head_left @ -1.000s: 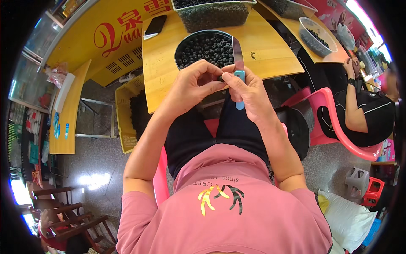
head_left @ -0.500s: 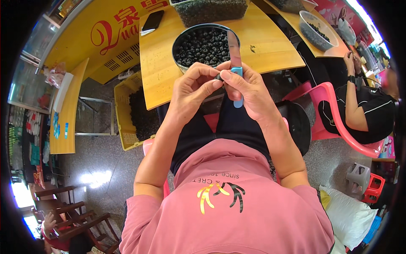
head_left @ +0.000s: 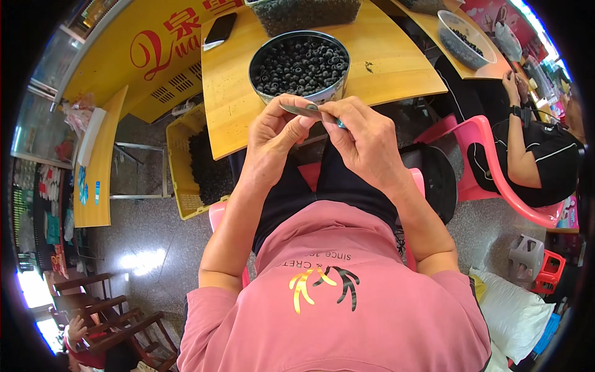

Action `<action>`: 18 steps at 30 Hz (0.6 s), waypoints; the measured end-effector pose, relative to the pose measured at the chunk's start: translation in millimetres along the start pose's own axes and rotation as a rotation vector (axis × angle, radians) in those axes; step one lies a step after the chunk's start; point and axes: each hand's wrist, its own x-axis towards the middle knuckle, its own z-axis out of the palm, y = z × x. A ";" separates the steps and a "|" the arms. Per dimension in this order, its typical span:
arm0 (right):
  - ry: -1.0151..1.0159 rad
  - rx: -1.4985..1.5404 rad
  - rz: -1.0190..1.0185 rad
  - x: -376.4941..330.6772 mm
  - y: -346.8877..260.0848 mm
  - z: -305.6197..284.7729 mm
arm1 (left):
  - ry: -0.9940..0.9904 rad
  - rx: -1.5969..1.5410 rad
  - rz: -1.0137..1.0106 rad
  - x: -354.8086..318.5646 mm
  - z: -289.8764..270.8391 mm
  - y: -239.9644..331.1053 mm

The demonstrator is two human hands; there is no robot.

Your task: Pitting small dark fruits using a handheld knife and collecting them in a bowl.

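Observation:
My left hand (head_left: 277, 131) is closed, thumb and fingers pinching a small dark round fruit (head_left: 312, 107) that is mostly hidden. A small knife (head_left: 299, 111) with a blue handle is in my right hand (head_left: 367, 139), its fingers wrapped round the handle. The blade lies across the fruit and points left toward my left fingers. Just beyond both hands, at the near edge of the table, stands a round tin (head_left: 252, 79) nearly full of the same dark round fruits (head_left: 300, 65).
The yellow wooden table (head_left: 396, 68) also bears a clear tub (head_left: 304, 17) of dark pieces and a phone (head_left: 221, 27). On the floor at left is a yellow crate (head_left: 176, 161). Rightward, a person (head_left: 527, 155) sits on a pink chair (head_left: 489, 149) near a bowl (head_left: 465, 46).
The knife has swung from pointing up and away to lying across the fruit, pointing left. My right hand has turned over, knuckles up. My left hand keeps its pinch.

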 end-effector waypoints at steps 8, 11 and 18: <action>0.024 -0.084 -0.037 0.2 0.4 0.2 | -0.010 0.006 0.031 -1.1 -1.1 -1.5; 0.015 -0.123 -0.038 -0.6 1.3 0.5 | -0.007 0.073 0.084 -1.2 -2.0 -1.1; 0.111 0.139 0.337 -7.9 26.7 12.3 | -0.073 0.015 0.101 -7.6 2.7 5.6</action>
